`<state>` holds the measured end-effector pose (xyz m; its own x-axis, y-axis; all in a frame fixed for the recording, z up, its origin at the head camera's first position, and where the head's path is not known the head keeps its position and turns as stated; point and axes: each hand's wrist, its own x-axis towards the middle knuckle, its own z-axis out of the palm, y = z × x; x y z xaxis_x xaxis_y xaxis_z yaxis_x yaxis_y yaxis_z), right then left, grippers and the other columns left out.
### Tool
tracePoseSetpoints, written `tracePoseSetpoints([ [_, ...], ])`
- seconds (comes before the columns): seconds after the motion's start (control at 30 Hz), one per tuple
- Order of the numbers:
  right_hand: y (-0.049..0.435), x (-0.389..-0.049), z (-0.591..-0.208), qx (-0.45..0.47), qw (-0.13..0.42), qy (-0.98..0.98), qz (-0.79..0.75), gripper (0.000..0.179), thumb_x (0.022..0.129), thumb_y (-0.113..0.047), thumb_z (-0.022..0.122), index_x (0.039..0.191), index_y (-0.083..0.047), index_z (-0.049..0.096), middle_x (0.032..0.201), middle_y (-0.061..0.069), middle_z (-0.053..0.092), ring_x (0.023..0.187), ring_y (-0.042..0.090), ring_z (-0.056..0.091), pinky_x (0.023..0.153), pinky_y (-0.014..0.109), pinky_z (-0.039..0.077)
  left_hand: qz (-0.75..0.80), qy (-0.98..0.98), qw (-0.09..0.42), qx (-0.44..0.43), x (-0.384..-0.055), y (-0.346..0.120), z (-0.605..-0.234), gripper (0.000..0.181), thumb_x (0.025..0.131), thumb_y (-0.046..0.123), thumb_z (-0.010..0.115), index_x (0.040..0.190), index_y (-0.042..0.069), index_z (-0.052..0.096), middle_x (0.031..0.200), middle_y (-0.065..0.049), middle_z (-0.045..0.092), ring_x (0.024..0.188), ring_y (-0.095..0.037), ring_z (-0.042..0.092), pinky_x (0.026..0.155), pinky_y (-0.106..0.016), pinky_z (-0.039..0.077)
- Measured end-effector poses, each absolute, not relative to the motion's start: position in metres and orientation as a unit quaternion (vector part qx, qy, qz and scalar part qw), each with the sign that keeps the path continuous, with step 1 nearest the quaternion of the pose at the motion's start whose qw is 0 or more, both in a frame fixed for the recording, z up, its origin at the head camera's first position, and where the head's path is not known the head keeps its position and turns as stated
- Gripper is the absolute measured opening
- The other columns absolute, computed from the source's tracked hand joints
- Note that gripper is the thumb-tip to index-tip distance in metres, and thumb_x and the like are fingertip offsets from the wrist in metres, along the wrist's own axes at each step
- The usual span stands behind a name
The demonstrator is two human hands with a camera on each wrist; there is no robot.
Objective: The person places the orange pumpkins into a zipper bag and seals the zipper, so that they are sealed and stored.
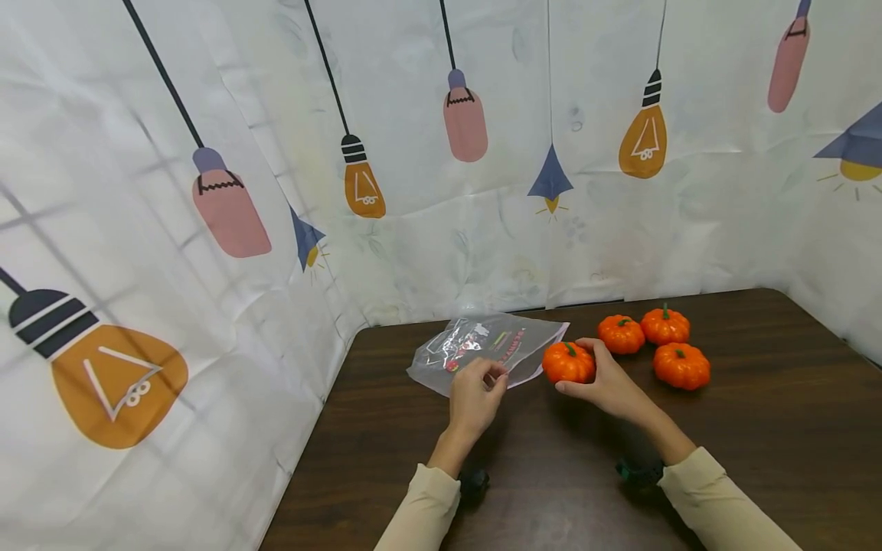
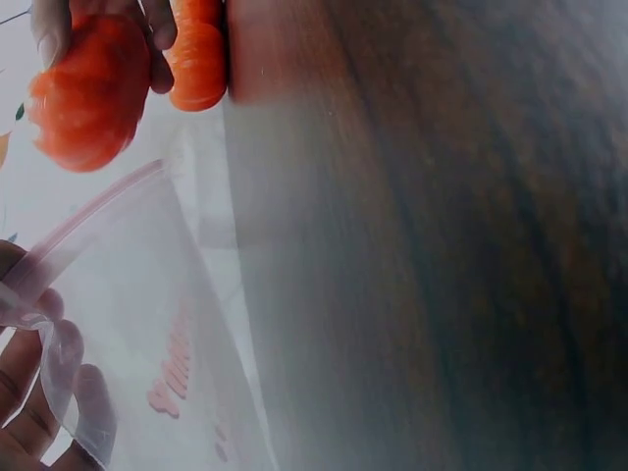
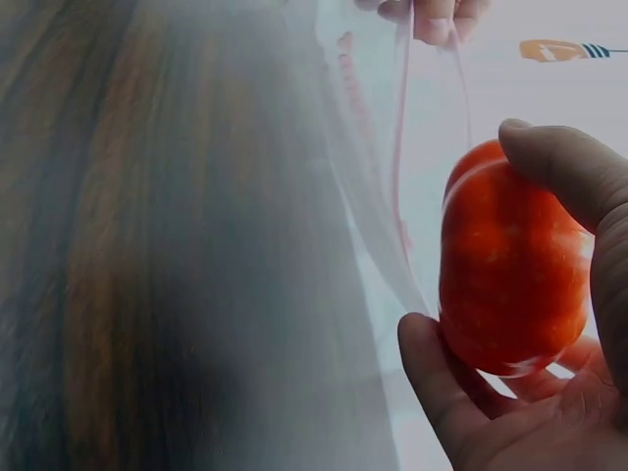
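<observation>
Clock directions are read with 12 o'clock as straight ahead of the person. Nearest, at 7 o'clock, the left forearm is covered by a pale sleeve (image 1: 420, 511), and at 5 o'clock the right one by its matching sleeve (image 1: 723, 497). Below the left wrist a small black object (image 1: 474, 486) is partly hidden.

By the left hand (image 1: 475, 398), a translucent plastic bag (image 1: 475, 337) is pinched at its edge, the fingers being drawn close together. The bag is spread toward 12 o'clock from that hand; red lettering is printed on it, and its rim is edged in pink.

By the right hand (image 1: 609, 383), an orange pumpkin (image 1: 568, 363) is held between thumb and fingers, which are set apart to its width. It is raised off the dark wooden table (image 1: 779, 428), at 2 o'clock from the left hand and just beside the bag's rim; whether the bag is touched by it cannot be told.

From the held pumpkin, a second pumpkin (image 1: 682, 366) is seen at 3 o'clock, and a third (image 1: 622, 335) and fourth (image 1: 665, 327) at 2 o'clock, grouped on the table. Farthest, at 12 o'clock, a white cloth (image 1: 413, 260) printed with hanging lamps is seen.
</observation>
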<state>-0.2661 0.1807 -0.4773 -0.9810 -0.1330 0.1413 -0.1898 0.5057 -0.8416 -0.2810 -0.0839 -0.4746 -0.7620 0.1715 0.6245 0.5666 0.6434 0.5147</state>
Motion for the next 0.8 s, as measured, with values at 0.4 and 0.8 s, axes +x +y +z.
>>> tracePoseSetpoints([
  [0.4, 0.163, -0.282, -0.474, 0.084, 0.032, -0.851, 0.517, 0.095, 0.085, -0.043, 0.081, 0.150, -0.002, 0.025, 0.148, 0.026, 0.042, 0.124, 0.039, 0.053, 0.109, 0.059, 0.044, -0.375, -0.867, 0.253, -0.210, -0.280, -0.083, -0.473, 0.005, 0.088, 0.012, 0.077, 0.089, 0.015, 0.074, 0.081, 0.000, 0.067, 0.070, -0.012, 0.062, 0.064, -0.018, 0.050],
  [0.8, 0.156, -0.284, -0.478, 0.092, 0.035, -0.857, 0.507, 0.093, 0.084, -0.042, 0.083, 0.150, -0.005, 0.030, 0.148, 0.023, 0.046, 0.123, 0.037, 0.055, 0.107, 0.058, 0.046, -0.394, -0.858, 0.251, -0.214, -0.279, -0.083, -0.471, 0.005, 0.091, 0.015, 0.076, 0.090, 0.011, 0.073, 0.084, -0.002, 0.068, 0.071, -0.013, 0.062, 0.064, -0.019, 0.052],
])
